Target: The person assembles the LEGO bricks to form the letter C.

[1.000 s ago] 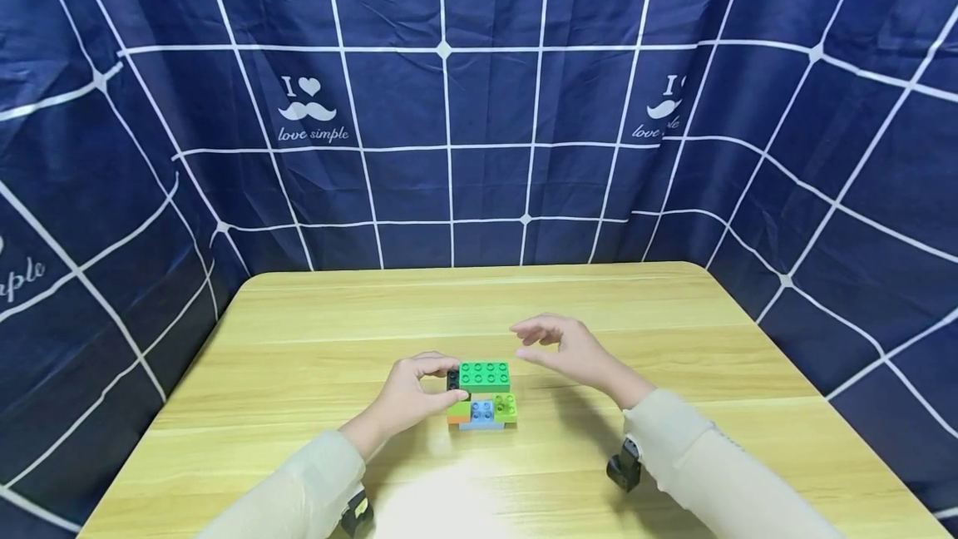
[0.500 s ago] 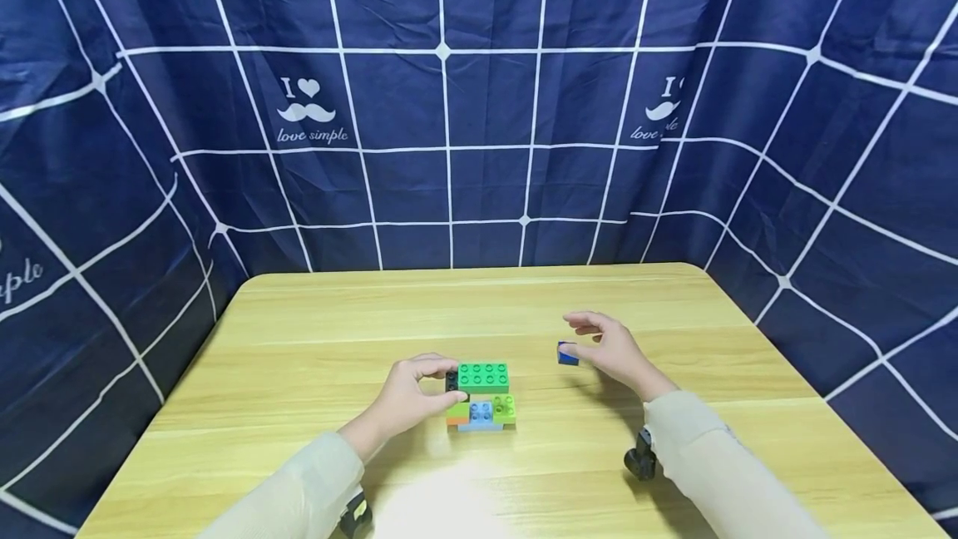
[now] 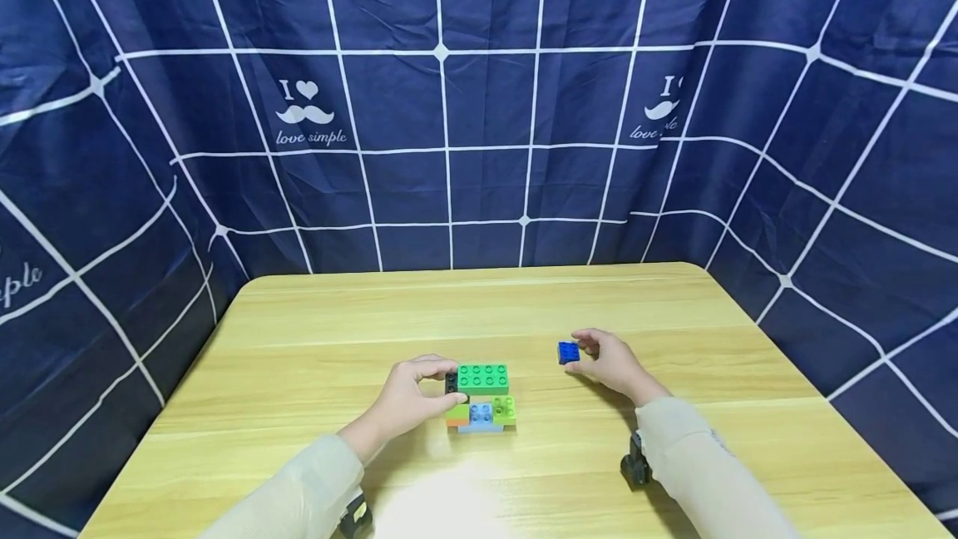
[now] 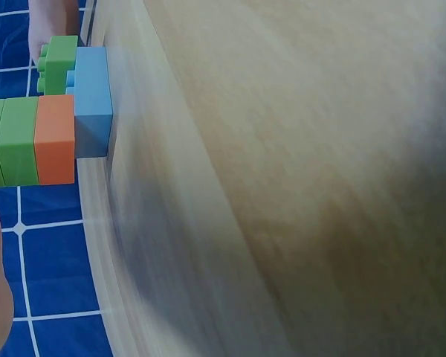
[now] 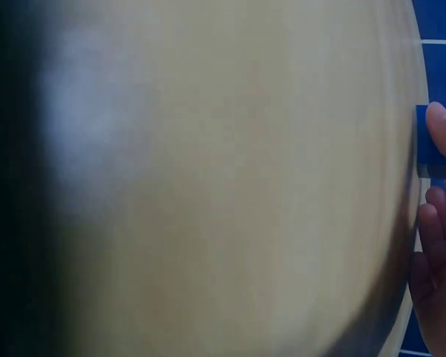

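In the head view my left hand (image 3: 404,398) grips the left side of a build of toy bricks, its thumb at a black brick (image 3: 451,383). A green brick (image 3: 482,377) tops the build. Below it show a light blue brick (image 3: 481,414) and a lime brick (image 3: 505,410). An orange brick (image 4: 56,140) shows in the left wrist view, next to the light blue one. To the right, my right hand (image 3: 609,364) pinches a small dark blue brick (image 3: 568,353), thumb in front and fingers behind. Its thumb overlaps that brick in the right wrist view.
Everything stands on a light wooden table (image 3: 337,314) with rounded far corners. A dark blue curtain (image 3: 486,106) with white lines surrounds its back and sides. A black wrist camera (image 3: 636,464) hangs under the right sleeve.
My right hand has moved right, away from the build, and its fingers have closed around the dark blue brick. The left hand and the build have stayed put.
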### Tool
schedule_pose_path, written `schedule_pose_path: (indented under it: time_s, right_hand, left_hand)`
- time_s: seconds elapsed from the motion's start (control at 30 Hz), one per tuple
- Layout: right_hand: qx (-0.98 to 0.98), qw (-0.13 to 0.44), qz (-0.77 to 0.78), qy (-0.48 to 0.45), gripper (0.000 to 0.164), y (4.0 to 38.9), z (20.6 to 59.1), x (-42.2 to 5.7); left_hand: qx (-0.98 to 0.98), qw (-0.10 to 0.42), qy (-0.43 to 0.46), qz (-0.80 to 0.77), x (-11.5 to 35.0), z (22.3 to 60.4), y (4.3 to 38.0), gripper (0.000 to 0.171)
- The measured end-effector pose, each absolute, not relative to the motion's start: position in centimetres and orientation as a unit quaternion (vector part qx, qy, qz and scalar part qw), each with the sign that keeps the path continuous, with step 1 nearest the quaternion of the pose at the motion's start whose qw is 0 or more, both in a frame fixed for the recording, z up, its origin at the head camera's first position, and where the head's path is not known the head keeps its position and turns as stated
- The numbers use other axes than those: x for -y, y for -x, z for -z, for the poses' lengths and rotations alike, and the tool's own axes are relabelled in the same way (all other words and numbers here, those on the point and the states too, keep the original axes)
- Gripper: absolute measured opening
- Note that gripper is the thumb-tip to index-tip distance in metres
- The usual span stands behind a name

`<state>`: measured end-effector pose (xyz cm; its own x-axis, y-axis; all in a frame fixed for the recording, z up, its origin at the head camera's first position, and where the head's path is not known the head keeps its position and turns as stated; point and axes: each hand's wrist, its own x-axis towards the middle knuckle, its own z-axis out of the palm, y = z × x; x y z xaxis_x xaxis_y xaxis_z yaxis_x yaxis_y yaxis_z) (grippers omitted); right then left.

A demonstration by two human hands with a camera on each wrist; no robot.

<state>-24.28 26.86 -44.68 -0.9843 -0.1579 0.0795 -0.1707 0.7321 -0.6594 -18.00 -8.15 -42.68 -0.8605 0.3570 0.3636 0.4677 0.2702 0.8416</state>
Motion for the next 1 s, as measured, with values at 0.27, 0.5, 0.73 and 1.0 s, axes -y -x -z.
schedule_pose_path:
  time_s: [0.27,0.5,0.73,1.0]
  right_hand:
    - [0.939,0.03,-0.333,-0.083,0.043,24.3,45.3,-26.7]
    - [0.929,0.017,-0.364,-0.06,0.041,23.9,44.9,-26.1]
    - [0.906,0.017,-0.413,-0.095,0.04,23.2,43.7,-24.2]
    - [0.869,0.002,-0.465,-0.167,0.036,21.5,42.8,-21.6]
  left_hand:
    - [0.795,0.048,0.257,0.547,8.1,42.7,18.0,0.033]
    - [0.793,0.047,0.256,0.55,8.1,42.8,18.1,0.033]
    - [0.786,0.044,0.258,0.56,8.1,42.9,18.1,0.034]
    - [0.786,0.038,0.253,0.563,8.0,42.9,18.2,0.033]
